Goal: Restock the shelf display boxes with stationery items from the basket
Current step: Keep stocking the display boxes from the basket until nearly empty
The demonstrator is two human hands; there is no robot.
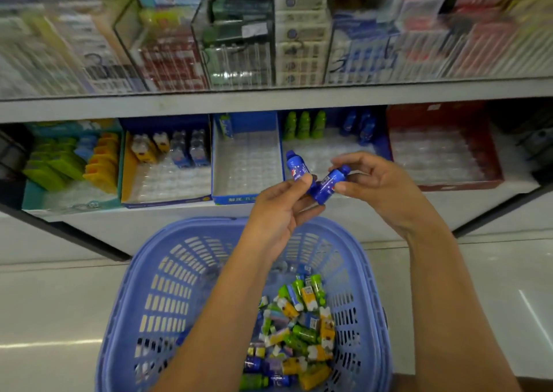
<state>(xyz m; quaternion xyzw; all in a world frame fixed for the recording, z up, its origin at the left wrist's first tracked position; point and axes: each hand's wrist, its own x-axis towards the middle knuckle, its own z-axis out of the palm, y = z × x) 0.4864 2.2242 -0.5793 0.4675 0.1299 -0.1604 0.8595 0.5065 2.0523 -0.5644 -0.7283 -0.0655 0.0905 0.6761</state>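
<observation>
Here both hands are raised above the lilac slotted plastic basket [155,296], each holding one small blue bottle-shaped stationery item. The left hand [281,209] pinches its upright blue bottle [296,167] between thumb and fingertips near the base, cap pointing up and slightly left. The right hand [374,182] has fingers closed on the tilted blue bottle [329,185], whose long axis runs from its cap at upper right, by the right fingertips, down to its base at lower left, close beside the left thumb; whether the two bottles touch I cannot tell. Directly beyond the hands on the lower shelf sits the blue-walled display box [384,149] with a clear plastic tray, green bottles at its back left and matching blue bottles [359,126] at back right. That blue row lies straight ahead of the right hand, which looks nearer to it, so I judge the tilted bottle must be turned cap-up before being seated there.
</observation>
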